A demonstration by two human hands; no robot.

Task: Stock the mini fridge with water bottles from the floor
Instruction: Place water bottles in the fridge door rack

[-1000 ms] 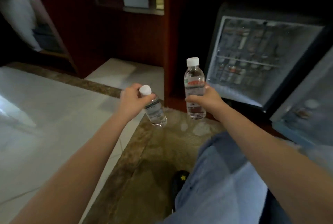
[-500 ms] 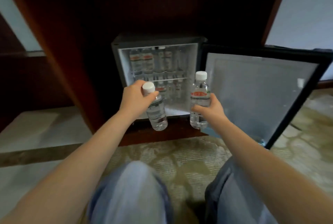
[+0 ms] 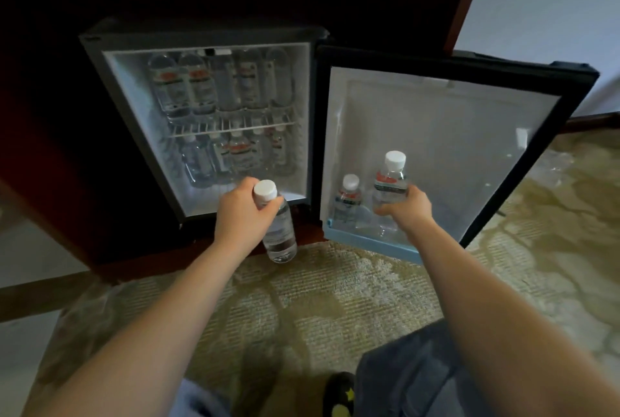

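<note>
You fill the door shelf [image 3: 372, 243], centre right.
Your right hand [image 3: 407, 208] grips a bottle [image 3: 390, 181] upright for slotting; your left hand [image 3: 241, 212] grips a spare [image 3: 281, 238].

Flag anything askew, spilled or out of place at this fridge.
Nothing stands out. The shelved bottles stand upright, one bottle sits in the door rack, no spill shows. Only the held bottle in the left hand tilts.

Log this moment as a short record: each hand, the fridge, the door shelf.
left hand: grips a capped water bottle near its neck, before the fridge opening
right hand: holds a second bottle upright, base at the door shelf
mini fridge: door open; stocked bottles above and below the wire shelf
door shelf: a third bottle stands in it, left of the held one
floor: patterned carpet
</note>
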